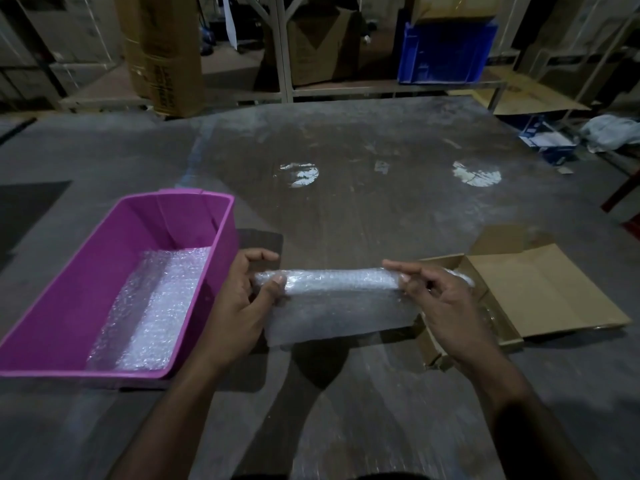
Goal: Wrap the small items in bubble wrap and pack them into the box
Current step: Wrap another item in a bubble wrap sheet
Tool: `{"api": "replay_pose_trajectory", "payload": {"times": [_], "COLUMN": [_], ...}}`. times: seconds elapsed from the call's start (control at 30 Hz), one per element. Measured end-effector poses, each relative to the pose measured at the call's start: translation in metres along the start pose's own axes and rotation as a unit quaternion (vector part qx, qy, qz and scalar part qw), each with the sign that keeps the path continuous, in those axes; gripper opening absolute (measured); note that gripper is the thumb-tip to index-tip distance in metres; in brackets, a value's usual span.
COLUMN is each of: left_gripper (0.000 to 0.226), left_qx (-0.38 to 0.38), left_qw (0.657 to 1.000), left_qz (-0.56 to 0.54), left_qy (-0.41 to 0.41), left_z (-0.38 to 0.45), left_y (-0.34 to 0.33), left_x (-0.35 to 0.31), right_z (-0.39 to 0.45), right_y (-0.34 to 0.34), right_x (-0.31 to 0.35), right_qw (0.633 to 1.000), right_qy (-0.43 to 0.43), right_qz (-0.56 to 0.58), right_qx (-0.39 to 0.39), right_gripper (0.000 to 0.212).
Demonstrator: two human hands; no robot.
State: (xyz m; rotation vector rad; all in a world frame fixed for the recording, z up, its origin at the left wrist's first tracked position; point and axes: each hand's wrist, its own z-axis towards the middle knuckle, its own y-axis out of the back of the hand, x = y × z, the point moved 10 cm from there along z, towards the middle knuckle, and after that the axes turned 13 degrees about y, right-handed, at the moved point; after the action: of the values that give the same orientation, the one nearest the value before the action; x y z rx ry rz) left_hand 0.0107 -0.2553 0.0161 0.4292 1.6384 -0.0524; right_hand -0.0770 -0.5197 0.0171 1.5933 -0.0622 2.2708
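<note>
A roll of bubble wrap [337, 284] is held above the table between both hands, with a loose flap hanging from it toward me. What is inside the roll is hidden. My left hand [242, 306] pinches the roll's left end between thumb and fingers. The right end is pinched by my right hand [440, 303]. An open cardboard box [540, 292] with its flaps spread lies on the table to the right, partly behind my right hand. On the left stands a purple plastic bin [86, 271] with bubble wrap sheets [156, 306] lying in it.
A large clear plastic sheet [346, 188] covers the grey table. Behind the table stand metal racks with cardboard cartons [162, 53] and a blue crate [446, 51]. Flat cardboard [533, 95] and a small blue-white box [550, 140] lie at the far right.
</note>
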Motion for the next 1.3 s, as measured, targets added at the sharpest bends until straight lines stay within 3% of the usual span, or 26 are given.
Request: {"api": "replay_pose_trajectory", "payload": {"times": [0.1, 0.17, 0.37, 0.43, 0.6, 0.73, 0.83, 1.0, 1.1, 1.3], "left_gripper": [0.012, 0.030, 0.025, 0.032, 0.013, 0.017, 0.021, 0.019, 0.021, 0.032], "left_qx": [-0.005, -0.002, 0.058, 0.037, -0.012, -0.015, 0.005, -0.025, -0.025, 0.019], "left_qw": [0.999, 0.998, 0.998, 0.998, 0.995, 0.996, 0.999, 0.998, 0.999, 0.999], "left_qz": [0.009, 0.027, 0.021, 0.028, 0.059, 0.056, 0.022, 0.005, -0.003, -0.029], "left_qy": [-0.046, -0.061, -0.030, -0.033, -0.081, -0.072, -0.040, -0.057, -0.048, -0.030], "left_z": [-0.001, -0.002, -0.006, -0.004, -0.003, -0.005, -0.006, -0.007, -0.007, -0.011], "left_y": [-0.001, -0.004, -0.014, -0.011, -0.001, 0.001, -0.003, -0.001, 0.001, -0.005], "left_x": [-0.011, -0.014, -0.012, -0.011, -0.018, -0.020, -0.017, -0.024, -0.023, -0.023], "right_z": [-0.004, -0.004, -0.001, -0.001, 0.003, 0.003, 0.003, 0.001, -0.003, 0.002], "right_y": [-0.006, -0.005, 0.002, 0.003, 0.005, 0.005, 0.000, -0.004, -0.010, -0.001], "right_x": [-0.002, -0.004, -0.008, -0.007, 0.002, -0.004, -0.007, 0.005, 0.007, 0.002], "right_qw": [0.998, 0.999, 0.999, 0.999, 0.997, 0.999, 0.999, 1.000, 0.998, 1.000], "right_qy": [-0.025, -0.029, -0.027, -0.024, 0.015, -0.008, -0.015, -0.002, -0.008, 0.007], "right_qz": [0.043, 0.040, 0.030, 0.020, -0.072, -0.032, 0.026, 0.022, 0.056, -0.011], "right_qx": [0.024, 0.023, -0.016, -0.016, -0.011, -0.007, -0.012, 0.008, 0.030, -0.005], "right_gripper": [0.029, 0.031, 0.024, 0.021, 0.005, 0.013, 0.033, 0.024, 0.036, 0.011]}}
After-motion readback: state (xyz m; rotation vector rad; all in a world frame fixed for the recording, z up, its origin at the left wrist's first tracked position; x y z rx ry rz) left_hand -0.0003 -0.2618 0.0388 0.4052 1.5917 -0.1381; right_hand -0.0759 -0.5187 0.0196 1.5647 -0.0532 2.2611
